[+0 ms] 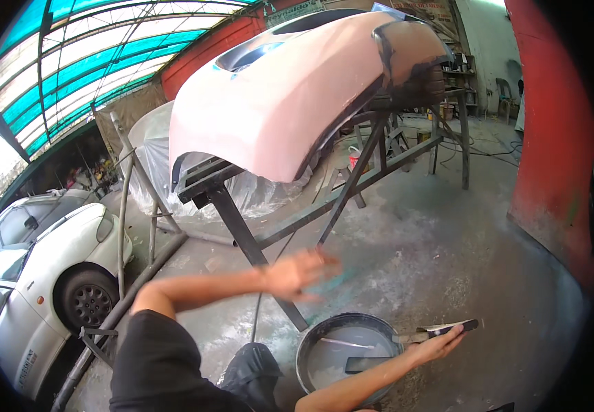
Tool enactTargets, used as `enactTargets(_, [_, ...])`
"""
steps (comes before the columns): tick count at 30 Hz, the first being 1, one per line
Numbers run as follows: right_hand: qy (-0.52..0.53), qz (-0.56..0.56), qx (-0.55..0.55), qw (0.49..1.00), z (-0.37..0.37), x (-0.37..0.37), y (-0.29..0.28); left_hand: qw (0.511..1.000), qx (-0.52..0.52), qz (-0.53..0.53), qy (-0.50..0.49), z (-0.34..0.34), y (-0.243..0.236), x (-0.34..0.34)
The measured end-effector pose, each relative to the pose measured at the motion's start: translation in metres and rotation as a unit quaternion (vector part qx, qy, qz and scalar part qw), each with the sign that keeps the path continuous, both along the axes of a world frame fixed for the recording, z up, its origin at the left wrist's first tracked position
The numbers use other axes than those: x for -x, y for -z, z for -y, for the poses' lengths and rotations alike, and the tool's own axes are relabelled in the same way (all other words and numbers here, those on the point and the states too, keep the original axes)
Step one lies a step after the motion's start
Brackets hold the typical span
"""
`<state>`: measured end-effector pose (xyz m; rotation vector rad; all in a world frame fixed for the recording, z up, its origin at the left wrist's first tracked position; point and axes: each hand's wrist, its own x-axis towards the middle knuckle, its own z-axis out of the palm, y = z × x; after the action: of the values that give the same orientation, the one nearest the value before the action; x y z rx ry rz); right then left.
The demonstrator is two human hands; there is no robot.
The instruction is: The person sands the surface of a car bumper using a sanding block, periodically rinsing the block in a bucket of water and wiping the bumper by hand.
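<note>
My left hand (300, 275) hangs in the air below the pink-primed car bumper (276, 96), its fingers smeared by motion. My right hand (441, 347) is closed on a flat, narrow piece with a dark end (472, 325) and a greyish strip; its exact kind is unclear. That hand is just right of a round black basin (300, 353) on the floor. Cloudy grey water (328, 364) fills part of the basin. A dark rectangular block (366, 365) and a thin pale stick (341, 342) lie in it.
Dark metal stands (242, 226) hold the bumper up, one leg reaching down beside the basin. A white car (43, 288) is parked at the left behind metal pipes (125, 309). Plastic sheeting (228, 196) drapes behind the bumper. A red wall (554, 137) rises at right.
</note>
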<state>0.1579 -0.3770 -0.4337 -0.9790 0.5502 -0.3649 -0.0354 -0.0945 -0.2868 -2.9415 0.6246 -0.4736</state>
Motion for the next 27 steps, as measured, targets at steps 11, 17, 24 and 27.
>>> enactTargets(11, [0.01,-0.009,0.004,1.0,0.01,-0.002,0.007,0.85,0.198,-0.472,-0.125,0.126,0.342,-0.038])
enactTargets(17, [-0.014,-0.017,-0.011,1.0,0.009,-0.004,0.006,0.823,0.101,-0.559,0.016,0.131,0.38,-0.031])
enactTargets(24, [-0.01,0.002,-0.028,1.0,-0.009,0.001,0.001,0.91,0.215,-0.342,0.095,0.04,0.192,-0.04])
enactTargets(27, [-0.023,0.011,-0.029,0.999,-0.008,-0.007,0.018,0.949,0.203,-0.234,-0.057,0.058,-0.021,-0.053])
